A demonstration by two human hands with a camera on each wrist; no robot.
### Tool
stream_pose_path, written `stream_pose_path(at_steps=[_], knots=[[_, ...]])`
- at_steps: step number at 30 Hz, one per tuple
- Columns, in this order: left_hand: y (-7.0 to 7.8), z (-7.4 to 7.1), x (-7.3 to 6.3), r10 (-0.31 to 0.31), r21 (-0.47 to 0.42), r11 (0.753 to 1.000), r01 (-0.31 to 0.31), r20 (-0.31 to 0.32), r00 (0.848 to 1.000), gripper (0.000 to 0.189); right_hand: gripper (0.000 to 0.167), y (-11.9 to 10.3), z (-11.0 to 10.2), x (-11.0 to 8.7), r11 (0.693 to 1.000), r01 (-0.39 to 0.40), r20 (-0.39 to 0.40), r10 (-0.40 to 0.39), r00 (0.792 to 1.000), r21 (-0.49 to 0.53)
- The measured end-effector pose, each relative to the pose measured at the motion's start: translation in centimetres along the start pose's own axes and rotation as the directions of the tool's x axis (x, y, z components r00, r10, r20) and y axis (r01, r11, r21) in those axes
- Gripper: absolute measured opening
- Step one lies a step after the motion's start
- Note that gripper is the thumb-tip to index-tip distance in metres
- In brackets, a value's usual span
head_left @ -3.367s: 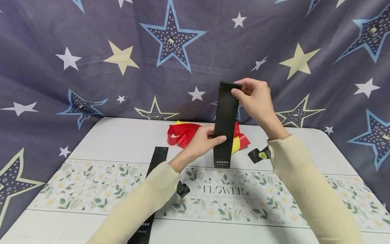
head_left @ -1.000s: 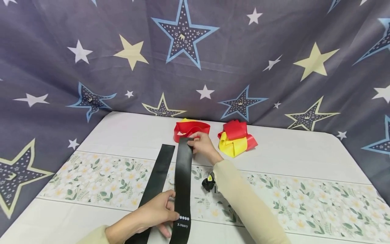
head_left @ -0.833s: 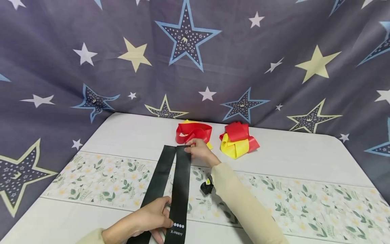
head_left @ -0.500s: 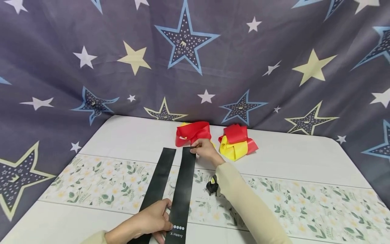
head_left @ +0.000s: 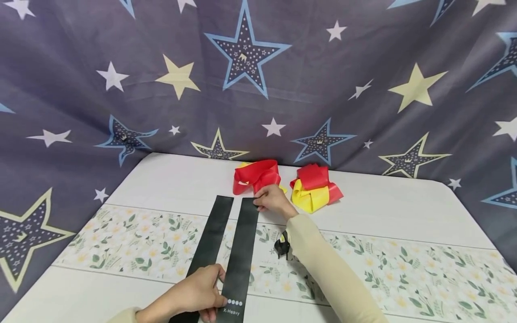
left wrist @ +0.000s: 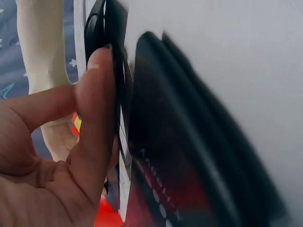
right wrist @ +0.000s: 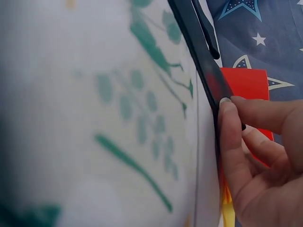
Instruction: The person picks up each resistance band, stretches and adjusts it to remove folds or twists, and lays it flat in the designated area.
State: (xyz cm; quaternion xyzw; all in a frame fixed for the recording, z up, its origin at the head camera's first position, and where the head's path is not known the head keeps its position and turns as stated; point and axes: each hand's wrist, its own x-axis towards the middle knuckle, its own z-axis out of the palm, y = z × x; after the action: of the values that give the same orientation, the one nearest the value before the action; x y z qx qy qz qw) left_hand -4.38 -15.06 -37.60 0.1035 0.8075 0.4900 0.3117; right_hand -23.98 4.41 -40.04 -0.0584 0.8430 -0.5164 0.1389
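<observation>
Two flat black resistance bands lie lengthwise on the table in the head view. The right-hand resistance band [head_left: 243, 246] bears a row of white dots and "X-Heavy" print at its near end. My left hand [head_left: 198, 289] pinches its left edge beside that print. Its far right corner sits between the thumb and fingers of my right hand [head_left: 275, 200], seen closer in the right wrist view, where that hand [right wrist: 265, 146] grips the edge. The other resistance band [head_left: 212, 233] lies to the left, slightly slanted, its near part partly behind my left hand.
A red and yellow band bundle [head_left: 256, 175] lies just beyond my right hand. Another red and yellow bundle [head_left: 313, 188] is to its right. A flower-printed strip crosses the white table [head_left: 383, 202]. A star-patterned cloth [head_left: 181, 116] hangs behind the table.
The band in my hands was held upright over the table, then came left and down beside the other band. In the last half second its far end has lowered onto the table.
</observation>
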Motion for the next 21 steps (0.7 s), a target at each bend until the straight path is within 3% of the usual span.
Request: stream_pose_path(at_steps=[6,10,14,17,21], knots=[[-0.2,-0.3,-0.1,0.046,0.121,0.992,-0.044,-0.018,0.999,0.013,0.018,-0.3,0.5,-0.1,1.000,0.010,0.067,-0.008,0.998,-0.025],[-0.1,-0.6,0.0,0.079,0.173,0.982,-0.073,-0.029,0.996,0.027,0.018,-0.2,0.6,-0.2,1.000,-0.005,0.079,0.006,0.997,-0.015],[0.1,-0.8,0.5,0.076,0.218,0.974,-0.062,-0.055,0.996,0.034,0.019,-0.1,0.3,-0.4,1.000,0.006,0.080,-0.004,0.997,-0.025],[0.5,-0.9,1.1,0.084,0.303,0.951,-0.053,-0.092,0.992,0.038,0.019,-0.3,-0.3,-0.6,0.999,0.028,0.066,-0.025,0.998,-0.040],[1.5,-1.0,2.3,0.104,0.451,0.892,-0.023,-0.157,0.982,0.043,0.018,-0.6,-1.6,-0.8,0.999,0.031,0.053,-0.029,0.998,-0.039]])
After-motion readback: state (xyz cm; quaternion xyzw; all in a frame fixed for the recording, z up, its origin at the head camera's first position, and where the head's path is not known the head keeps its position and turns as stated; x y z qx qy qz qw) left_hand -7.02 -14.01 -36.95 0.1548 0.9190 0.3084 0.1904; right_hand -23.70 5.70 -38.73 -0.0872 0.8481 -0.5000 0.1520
